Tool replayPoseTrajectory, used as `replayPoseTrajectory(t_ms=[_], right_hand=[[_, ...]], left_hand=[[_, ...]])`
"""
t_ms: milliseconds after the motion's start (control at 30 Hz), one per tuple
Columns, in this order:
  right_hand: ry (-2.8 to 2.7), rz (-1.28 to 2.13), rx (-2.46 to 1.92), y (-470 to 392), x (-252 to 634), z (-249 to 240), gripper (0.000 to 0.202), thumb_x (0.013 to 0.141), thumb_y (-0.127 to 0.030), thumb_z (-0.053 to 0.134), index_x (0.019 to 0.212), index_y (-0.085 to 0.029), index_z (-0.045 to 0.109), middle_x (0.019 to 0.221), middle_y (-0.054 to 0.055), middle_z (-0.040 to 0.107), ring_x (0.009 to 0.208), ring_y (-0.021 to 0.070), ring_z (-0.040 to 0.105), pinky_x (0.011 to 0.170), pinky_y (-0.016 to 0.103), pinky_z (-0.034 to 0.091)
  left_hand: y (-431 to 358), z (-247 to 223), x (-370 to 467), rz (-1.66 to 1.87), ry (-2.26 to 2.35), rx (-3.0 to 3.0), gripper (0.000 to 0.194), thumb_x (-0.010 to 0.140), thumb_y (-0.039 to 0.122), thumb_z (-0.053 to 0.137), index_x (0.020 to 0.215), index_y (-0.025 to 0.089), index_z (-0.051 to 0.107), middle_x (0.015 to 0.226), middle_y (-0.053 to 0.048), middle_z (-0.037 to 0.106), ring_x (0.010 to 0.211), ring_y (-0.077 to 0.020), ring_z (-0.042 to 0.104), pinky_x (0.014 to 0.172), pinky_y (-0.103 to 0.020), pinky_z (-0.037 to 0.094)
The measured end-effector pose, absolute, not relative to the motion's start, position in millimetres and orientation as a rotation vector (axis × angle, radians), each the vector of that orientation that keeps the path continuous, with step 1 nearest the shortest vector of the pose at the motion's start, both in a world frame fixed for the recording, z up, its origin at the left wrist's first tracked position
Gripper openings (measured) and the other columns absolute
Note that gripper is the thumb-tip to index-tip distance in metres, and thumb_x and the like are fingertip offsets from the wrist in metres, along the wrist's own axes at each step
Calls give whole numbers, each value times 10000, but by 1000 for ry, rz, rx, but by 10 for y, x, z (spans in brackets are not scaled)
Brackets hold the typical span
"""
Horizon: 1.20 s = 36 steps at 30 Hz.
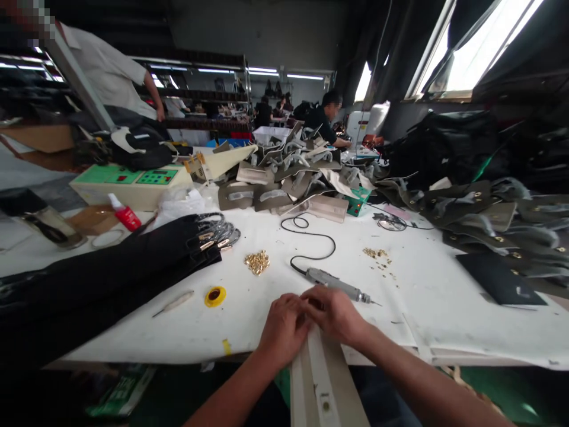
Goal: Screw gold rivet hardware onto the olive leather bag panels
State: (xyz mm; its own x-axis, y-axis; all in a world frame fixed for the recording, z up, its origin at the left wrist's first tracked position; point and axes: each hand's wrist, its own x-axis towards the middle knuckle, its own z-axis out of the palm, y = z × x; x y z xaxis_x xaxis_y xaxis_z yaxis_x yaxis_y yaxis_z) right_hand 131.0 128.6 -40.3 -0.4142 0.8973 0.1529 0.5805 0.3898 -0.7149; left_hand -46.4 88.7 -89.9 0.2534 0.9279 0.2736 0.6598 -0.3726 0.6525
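A long beige panel with a pale strip along it reaches from the bottom edge up to the table's front. A small fitting with a round hole shows near its lower end. My left hand is closed on the panel's far end. My right hand is closed beside it, fingertips bent down to the same end and meeting the left fingers. Any small part between the fingertips is hidden. Just behind my right hand lies a grey electric screwdriver, its bit pointing right.
Gold-coloured fittings lie in a heap and a scatter. A yellow tape roll and an awl-like tool lie left, near black straps. Taupe pieces pile up behind and right. Co-workers are farther back.
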Motion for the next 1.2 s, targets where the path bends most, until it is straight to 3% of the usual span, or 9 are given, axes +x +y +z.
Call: replayPoseTrajectory(t_ms=[67, 167, 267, 533, 700, 800, 867, 1033, 1200], right_hand=[[-2259, 681, -1194, 1334, 1291, -340, 187, 954, -338, 619, 1032, -251, 765, 918, 39, 753, 797, 187, 688, 727, 286, 498], [-2222, 344, -1426, 1467, 1530, -375, 212, 958, -339, 621, 1105, -250, 744, 1057, 78, 738, 953, 238, 677, 834, 340, 489], [-2244, 197, -1710, 1580, 1885, -535, 357, 900, -392, 697, 1217, -228, 707, 1166, 119, 707, 1060, 311, 646, 912, 419, 468], [-2353, 384, -1703, 1645, 2038, -676, 350, 940, -308, 589, 1265, -215, 678, 1129, 122, 708, 1042, 293, 643, 869, 383, 458], [-1795, 1183, -1419, 1614, 2173, -421, 385, 968, -534, 546, 1085, -197, 692, 934, 70, 716, 833, 234, 648, 767, 353, 492], [-1207, 1536, -1047, 1580, 2123, -279, 401, 906, -560, 625, 1023, -180, 675, 985, 84, 716, 859, 234, 672, 783, 356, 535], [-928, 1596, -873, 1569, 1989, -209, 366, 829, -503, 721, 1000, -186, 659, 959, 69, 708, 821, 221, 680, 780, 358, 554], [-783, 1427, -893, 1498, 1550, -163, 405, 718, -457, 874, 816, -192, 583, 636, -54, 563, 516, 105, 543, 532, 245, 500], [-972, 1353, -995, 1385, 1272, -287, 417, 729, -484, 876, 843, -197, 596, 594, -48, 588, 513, 141, 596, 412, 224, 468]], left_hand=[[888, -885, -467, 903, 1449, 2140, 296, 816, 111, 686, 1073, 258, 706, 1133, -48, 763, 1133, -276, 644, 979, -477, 520], [886, -888, -478, 914, 1457, 2099, 266, 778, 99, 700, 996, 252, 710, 1182, -52, 760, 1182, -289, 634, 1020, -500, 507], [888, -909, -486, 900, 1458, 2068, 271, 775, 106, 700, 1002, 254, 713, 1212, -55, 756, 1210, -296, 627, 1048, -525, 492], [919, -892, -479, 875, 1469, 2100, 264, 779, 121, 702, 1009, 250, 712, 1198, -55, 760, 1200, -286, 642, 1039, -511, 508], [915, -890, -490, 850, 1457, 2123, 249, 800, 132, 693, 1019, 249, 710, 1226, -60, 746, 1214, -279, 639, 1051, -503, 502], [926, -892, -500, 860, 1448, 2162, 243, 802, 129, 694, 1010, 253, 712, 1224, -61, 749, 1207, -281, 645, 1031, -497, 515], [934, -878, -497, 877, 1446, 2205, 248, 792, 117, 705, 1002, 248, 712, 1204, -65, 759, 1176, -283, 661, 994, -489, 535], [918, -875, -445, 855, 1430, 2198, 242, 811, 144, 740, 1031, 239, 711, 1206, -60, 766, 1178, -277, 651, 1011, -488, 509], [930, -994, -431, 834, 1436, 2099, 262, 823, 200, 780, 1067, 255, 702, 1262, -22, 751, 1235, -251, 609, 1076, -462, 447]])
